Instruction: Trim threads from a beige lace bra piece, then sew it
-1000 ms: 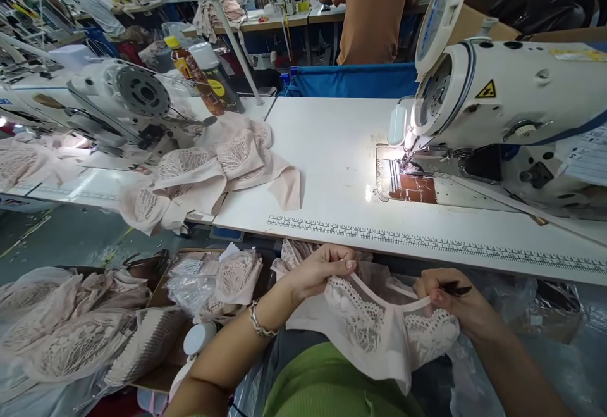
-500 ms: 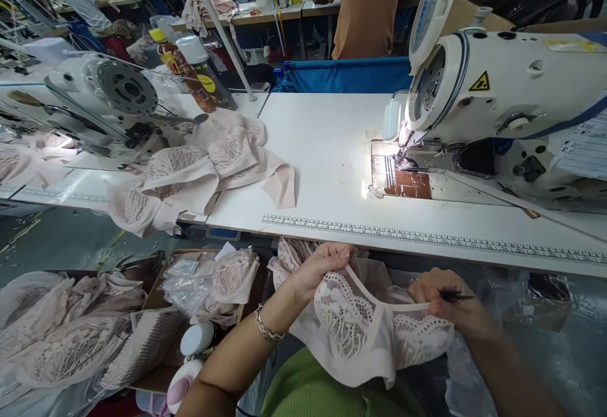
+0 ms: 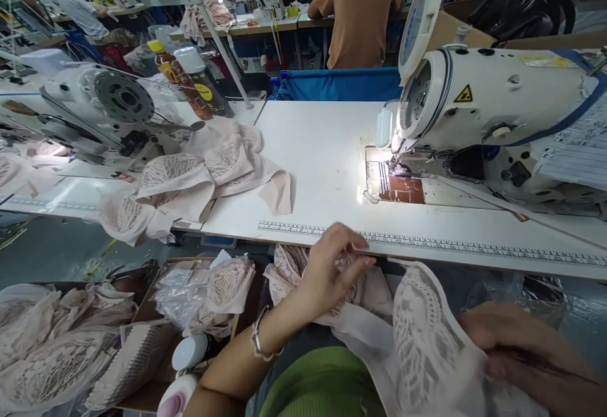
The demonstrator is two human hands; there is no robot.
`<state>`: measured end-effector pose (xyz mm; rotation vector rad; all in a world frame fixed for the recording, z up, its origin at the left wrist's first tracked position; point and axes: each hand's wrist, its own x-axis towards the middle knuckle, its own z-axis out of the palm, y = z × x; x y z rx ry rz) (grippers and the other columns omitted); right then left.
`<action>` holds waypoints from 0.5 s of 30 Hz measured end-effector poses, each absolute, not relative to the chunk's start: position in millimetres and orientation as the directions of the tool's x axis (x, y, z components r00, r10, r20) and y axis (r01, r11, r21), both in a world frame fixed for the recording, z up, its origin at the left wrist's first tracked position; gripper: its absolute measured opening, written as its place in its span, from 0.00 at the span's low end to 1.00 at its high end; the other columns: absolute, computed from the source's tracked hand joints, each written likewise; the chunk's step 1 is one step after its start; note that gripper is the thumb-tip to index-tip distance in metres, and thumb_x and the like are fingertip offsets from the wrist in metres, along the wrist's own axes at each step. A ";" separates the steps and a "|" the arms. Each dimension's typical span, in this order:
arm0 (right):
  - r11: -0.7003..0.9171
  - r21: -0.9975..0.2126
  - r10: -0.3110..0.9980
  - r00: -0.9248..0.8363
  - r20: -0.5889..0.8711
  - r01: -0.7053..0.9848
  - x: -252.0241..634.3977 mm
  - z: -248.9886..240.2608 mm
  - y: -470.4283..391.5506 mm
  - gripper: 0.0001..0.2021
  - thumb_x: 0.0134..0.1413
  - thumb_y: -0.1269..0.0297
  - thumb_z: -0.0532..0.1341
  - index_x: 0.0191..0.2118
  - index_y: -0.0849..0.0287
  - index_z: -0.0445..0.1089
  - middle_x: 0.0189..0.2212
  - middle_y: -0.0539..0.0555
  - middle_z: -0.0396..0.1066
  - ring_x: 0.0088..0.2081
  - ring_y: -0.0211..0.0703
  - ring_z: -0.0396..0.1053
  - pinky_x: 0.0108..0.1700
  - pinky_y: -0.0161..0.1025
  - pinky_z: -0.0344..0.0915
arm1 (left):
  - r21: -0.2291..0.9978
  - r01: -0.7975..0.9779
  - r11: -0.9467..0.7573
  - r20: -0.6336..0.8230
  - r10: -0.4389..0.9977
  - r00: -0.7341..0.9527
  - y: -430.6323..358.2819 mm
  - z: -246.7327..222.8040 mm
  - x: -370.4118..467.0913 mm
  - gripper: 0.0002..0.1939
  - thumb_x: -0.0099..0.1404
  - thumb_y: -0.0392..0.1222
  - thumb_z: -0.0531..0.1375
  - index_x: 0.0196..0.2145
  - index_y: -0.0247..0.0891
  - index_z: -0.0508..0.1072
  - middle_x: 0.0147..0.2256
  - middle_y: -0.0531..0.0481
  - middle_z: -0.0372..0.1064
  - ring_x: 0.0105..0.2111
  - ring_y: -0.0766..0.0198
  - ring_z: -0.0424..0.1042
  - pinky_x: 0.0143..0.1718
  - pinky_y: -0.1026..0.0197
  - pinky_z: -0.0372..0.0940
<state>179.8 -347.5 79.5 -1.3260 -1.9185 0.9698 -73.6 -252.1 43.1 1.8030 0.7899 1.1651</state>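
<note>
Head view shows a pale pink lace garment piece [image 3: 417, 335] held low over the lap, below the front edge of the white sewing table [image 3: 322, 151]. The left hand [image 3: 332, 271] has its fingers pinched shut on the upper edge of the piece, just under the printed ruler strip [image 3: 427, 245] along the table edge. The right hand [image 3: 516, 347] is blurred at the lower right; its fingers look curled around the other end of the fabric together with a thin dark tool, though the grip itself is too smeared to read surely.

Doing this handling well seems to call for keeping the lace spread flat between both hands, so the patterned panel is not twisted and its edge can be checked. The pinch at the left should stay on the bound edge, not on the open lace, which would likely stretch or snag. The tool tip is best kept pointing away from the mesh.

On the table, a heap of similar lace pieces [image 3: 199, 176] lies to the left, well apart from the lit needle area [image 3: 396, 167] of the sewing machine [image 3: 493, 113]. More pieces fill a box [image 3: 208, 290] and bags [image 3: 57, 347] beside the left knee. A person in an orange shirt [image 3: 363, 12] stands at the next bench.
</note>
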 end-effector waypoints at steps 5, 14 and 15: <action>0.172 -0.855 0.966 -0.255 0.048 0.489 152.3 64.0 -339.1 0.23 0.65 0.47 0.59 0.23 0.54 0.71 0.15 0.47 0.64 0.16 0.37 0.60 0.18 0.36 0.54 | 0.727 0.104 -0.679 0.496 0.624 0.604 -294.3 40.4 -70.3 0.19 0.67 0.54 0.63 0.41 0.32 0.75 0.33 0.44 0.76 0.35 0.59 0.71 0.37 0.60 0.69; 0.176 -0.808 0.984 -0.073 0.164 0.562 123.9 33.5 -344.1 0.20 0.67 0.51 0.58 0.27 0.55 0.73 0.15 0.47 0.62 0.16 0.36 0.58 0.19 0.35 0.55 | 0.518 0.410 -0.750 0.521 0.657 0.544 -303.8 27.5 -60.2 0.10 0.73 0.37 0.58 0.50 0.33 0.71 0.36 0.43 0.77 0.34 0.58 0.72 0.39 0.55 0.72; 0.177 -0.813 0.984 -0.071 0.166 0.554 123.2 33.1 -344.3 0.19 0.68 0.51 0.57 0.28 0.55 0.73 0.15 0.47 0.63 0.16 0.36 0.59 0.19 0.35 0.56 | 0.537 0.390 -0.748 0.526 0.658 0.539 -302.5 26.5 -59.9 0.10 0.73 0.38 0.58 0.50 0.33 0.71 0.36 0.44 0.77 0.34 0.58 0.72 0.39 0.55 0.72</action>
